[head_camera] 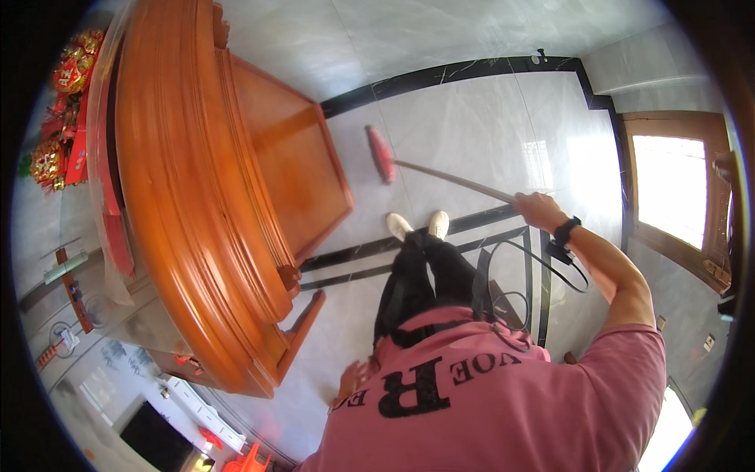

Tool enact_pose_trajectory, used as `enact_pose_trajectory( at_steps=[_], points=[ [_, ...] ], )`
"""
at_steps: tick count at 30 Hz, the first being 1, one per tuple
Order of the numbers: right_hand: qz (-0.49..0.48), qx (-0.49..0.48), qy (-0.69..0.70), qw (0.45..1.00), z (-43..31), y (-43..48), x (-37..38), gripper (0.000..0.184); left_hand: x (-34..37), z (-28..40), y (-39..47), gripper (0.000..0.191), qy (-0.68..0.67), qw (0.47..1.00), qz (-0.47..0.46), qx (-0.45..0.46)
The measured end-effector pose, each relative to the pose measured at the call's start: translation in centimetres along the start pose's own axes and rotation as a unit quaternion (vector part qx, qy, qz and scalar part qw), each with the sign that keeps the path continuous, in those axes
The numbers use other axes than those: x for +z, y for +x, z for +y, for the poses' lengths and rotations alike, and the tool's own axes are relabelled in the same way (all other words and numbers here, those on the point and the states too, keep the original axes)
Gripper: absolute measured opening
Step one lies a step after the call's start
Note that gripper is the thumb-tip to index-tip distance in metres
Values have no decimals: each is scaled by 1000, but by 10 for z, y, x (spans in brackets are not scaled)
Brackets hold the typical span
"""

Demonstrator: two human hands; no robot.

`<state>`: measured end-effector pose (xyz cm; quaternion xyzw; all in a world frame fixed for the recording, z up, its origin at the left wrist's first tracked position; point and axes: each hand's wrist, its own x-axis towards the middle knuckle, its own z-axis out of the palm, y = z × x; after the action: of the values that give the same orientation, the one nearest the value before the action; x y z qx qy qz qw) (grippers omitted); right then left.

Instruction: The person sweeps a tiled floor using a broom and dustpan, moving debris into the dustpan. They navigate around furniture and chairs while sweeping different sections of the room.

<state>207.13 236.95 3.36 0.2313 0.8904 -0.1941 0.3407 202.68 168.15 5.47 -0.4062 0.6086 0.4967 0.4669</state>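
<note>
My right hand (538, 210), with a black band on its wrist, grips the upper end of a broom's long handle (454, 178). The pink broom head (382, 154) stands out over the grey tiled floor, slightly blurred, just beyond my white shoes (419, 225). It lies between the orange wooden cabinet and the doorway side. My left hand (355, 377) hangs low beside my hip, partly hidden by my pink shirt. Its fingers look loosely apart, and no object shows in it.
A large orange wooden cabinet (194, 177) with projecting mouldings fills the left. Red and gold ornaments (65, 118) sit on its top. Dark stone strips (472, 74) edge the floor. A wooden-framed door (672, 189) is at right. A black cable (534, 265) loops beside my right leg.
</note>
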Motion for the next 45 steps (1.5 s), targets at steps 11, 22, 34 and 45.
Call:
enact_pose_trajectory(
  at_steps=[11,22,34,45],
  points=[
    [-45,36,11,998,-23,145,-4,34,50,133,5,55,0,992,-29,119],
    [-22,-10,-2,1000,58,76,-112,25,164,50,13,46,-129,990,41,44],
    [26,-334,-233,913,30,262,-139,21,277,73,-9,45,-115,988,28,102],
    [101,-173,-166,966,34,347,-157,27,264,38,-23,45,-103,989,74,72]
  ],
)
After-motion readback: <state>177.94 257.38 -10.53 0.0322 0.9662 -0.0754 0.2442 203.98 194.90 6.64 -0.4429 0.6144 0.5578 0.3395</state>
